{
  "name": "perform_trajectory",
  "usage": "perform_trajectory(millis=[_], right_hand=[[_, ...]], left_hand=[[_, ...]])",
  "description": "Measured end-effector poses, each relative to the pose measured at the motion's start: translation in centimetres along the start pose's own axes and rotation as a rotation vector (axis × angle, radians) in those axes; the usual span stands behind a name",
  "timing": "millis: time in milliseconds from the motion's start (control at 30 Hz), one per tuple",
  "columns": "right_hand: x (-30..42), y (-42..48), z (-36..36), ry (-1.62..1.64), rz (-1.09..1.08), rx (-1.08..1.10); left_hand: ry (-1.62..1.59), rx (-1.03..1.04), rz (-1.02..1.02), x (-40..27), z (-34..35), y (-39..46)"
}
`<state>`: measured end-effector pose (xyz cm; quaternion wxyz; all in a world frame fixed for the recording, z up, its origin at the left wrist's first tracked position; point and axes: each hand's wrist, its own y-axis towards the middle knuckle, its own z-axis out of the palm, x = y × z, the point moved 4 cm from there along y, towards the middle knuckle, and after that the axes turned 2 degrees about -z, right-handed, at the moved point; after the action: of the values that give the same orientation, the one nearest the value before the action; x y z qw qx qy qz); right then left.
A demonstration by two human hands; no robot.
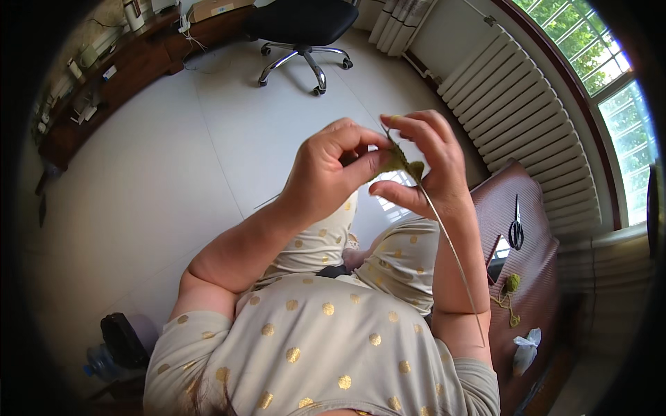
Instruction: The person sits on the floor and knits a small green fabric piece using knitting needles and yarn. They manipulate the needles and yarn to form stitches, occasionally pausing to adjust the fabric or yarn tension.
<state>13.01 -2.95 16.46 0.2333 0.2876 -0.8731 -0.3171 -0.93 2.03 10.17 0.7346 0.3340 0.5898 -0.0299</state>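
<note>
My left hand (335, 169) pinches a small piece of green knitting (387, 161) between thumb and fingers, near its upper edge. A thin metal knitting needle (451, 239) passes through the knitting and runs down over my right forearm. The tip of a needle shows above the stitches, and another thin needle end (266, 202) sticks out left of my left wrist. My right hand (437, 156) is at the right side of the knitting, thumb and fingers spread around it. Whether its palm bears on the needle I cannot tell.
On a brown ribbed mat (512, 187) at the right lie black scissors (516, 234), a phone (498, 257), a green yarn ball (512, 283) and a crumpled plastic bag (526, 351). A wheeled chair (304, 23), a radiator (520, 109) and a wooden cabinet (130, 73) stand beyond. A plastic bottle (104, 361) is at lower left.
</note>
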Motion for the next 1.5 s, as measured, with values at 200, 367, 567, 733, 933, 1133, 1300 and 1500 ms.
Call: perform_trajectory(millis=[200, 367, 567, 733, 933, 1133, 1300, 1500], right_hand=[[-4.3, -0.6, -1.8, -0.207, 0.046, -0.132], [-8.3, 0.4, -2.7, -0.274, 0.047, -0.184], [-13.9, -0.6, -3.5, -0.168, 0.051, -0.175], [-17.5, -3.2, -2.8, -0.025, 0.059, -0.201], [-18.8, -4.2, -2.0, -0.170, 0.233, -0.289], [-18.9, -5.1, -2.5, -0.178, 0.214, -0.281], [-19.3, -5.5, -2.5, -0.221, 0.168, -0.261], [-19.2, -5.7, -2.8, -0.276, 0.196, -0.259]], left_hand=[[-0.120, -0.038, -0.070, 1.7, 0.6, 5.3], [-0.086, -0.056, -0.039, 3.2, 1.9, 10.2], [0.047, 0.085, -0.032, 5.1, 3.0, 15.5], [-0.233, 0.317, -0.356, 7.3, 4.6, 17.5], [-0.228, 0.327, -0.423, 10.7, 6.1, 17.2], [-0.222, 0.269, -0.437, 12.2, 6.5, 17.4], [-0.226, 0.220, -0.396, 12.5, 6.9, 17.8], [-0.228, 0.165, -0.350, 12.7, 7.6, 18.0]])
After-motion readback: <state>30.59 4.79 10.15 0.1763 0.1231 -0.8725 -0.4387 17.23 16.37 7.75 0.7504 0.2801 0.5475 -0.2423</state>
